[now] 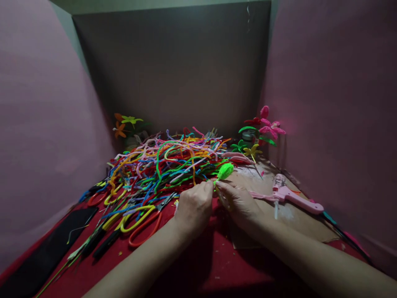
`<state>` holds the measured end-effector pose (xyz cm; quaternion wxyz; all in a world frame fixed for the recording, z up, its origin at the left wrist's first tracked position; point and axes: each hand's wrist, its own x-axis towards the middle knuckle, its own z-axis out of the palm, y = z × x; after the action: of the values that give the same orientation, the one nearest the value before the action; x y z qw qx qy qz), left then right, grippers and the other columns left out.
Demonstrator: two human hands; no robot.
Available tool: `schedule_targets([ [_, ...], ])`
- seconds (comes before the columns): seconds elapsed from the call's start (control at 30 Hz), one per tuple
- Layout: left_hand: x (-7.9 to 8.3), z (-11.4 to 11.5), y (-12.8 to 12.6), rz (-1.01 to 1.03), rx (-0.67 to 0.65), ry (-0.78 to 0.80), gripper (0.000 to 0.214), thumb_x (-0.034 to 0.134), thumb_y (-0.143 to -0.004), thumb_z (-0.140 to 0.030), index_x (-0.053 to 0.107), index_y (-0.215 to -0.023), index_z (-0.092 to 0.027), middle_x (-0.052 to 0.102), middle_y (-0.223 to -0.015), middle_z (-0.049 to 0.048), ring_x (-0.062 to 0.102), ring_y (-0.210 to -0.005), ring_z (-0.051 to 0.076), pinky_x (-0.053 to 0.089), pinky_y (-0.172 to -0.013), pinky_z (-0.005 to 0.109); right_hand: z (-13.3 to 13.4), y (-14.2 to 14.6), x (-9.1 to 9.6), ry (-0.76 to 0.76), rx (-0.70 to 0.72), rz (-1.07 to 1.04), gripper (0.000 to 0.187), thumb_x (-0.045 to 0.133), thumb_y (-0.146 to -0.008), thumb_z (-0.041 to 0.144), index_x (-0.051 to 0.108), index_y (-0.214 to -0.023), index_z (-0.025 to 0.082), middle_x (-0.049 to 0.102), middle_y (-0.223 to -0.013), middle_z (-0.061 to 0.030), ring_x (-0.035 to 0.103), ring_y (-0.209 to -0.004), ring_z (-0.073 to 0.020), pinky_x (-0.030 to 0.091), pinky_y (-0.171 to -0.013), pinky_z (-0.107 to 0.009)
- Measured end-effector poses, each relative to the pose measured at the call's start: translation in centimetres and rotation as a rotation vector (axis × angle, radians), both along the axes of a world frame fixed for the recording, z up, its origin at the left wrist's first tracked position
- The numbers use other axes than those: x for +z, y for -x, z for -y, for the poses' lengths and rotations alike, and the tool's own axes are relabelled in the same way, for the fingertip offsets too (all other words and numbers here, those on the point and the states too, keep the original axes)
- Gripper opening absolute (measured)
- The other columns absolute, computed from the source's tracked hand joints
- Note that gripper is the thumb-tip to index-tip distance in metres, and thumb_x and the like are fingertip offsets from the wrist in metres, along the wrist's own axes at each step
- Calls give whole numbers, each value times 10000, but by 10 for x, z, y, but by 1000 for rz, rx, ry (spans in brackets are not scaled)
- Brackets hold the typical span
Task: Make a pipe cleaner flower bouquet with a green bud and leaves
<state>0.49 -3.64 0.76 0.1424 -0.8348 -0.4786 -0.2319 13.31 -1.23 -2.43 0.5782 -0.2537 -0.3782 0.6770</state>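
A bright green pipe-cleaner bud (225,171) points up and to the right from between my two hands. My left hand (197,203) is closed at its base, the thumb and curled fingers pinching the lower end. From the other side my right hand (237,200) pinches the same base with thumb and forefinger. My fingers hide the bud's lowest part. Just behind my hands spreads a big tangled pile of coloured pipe cleaners (167,161). Scissors with red and yellow handles (155,219) lie left of my left hand.
A pink glue gun (294,198) rests on a cardboard sheet (263,207) at the right. Pipe-cleaner flowers (273,129) stand at the back right, others (120,129) at the back left. Black-handled pliers (107,244) and a dark flat object (46,248) lie on the red cloth (186,269).
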Motion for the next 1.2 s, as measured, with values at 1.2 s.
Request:
schedule_targets([
  [1.2, 8, 3, -1, 1004, -140, 828, 240, 479, -832, -343, 540, -693, -157, 474, -503, -44, 367, -370, 50, 275, -382, 175, 4, -7, 9, -72, 103, 39, 90, 692, -706, 205, 686, -791, 174, 610, -715, 7, 502, -644, -122, 396, -693, -301],
])
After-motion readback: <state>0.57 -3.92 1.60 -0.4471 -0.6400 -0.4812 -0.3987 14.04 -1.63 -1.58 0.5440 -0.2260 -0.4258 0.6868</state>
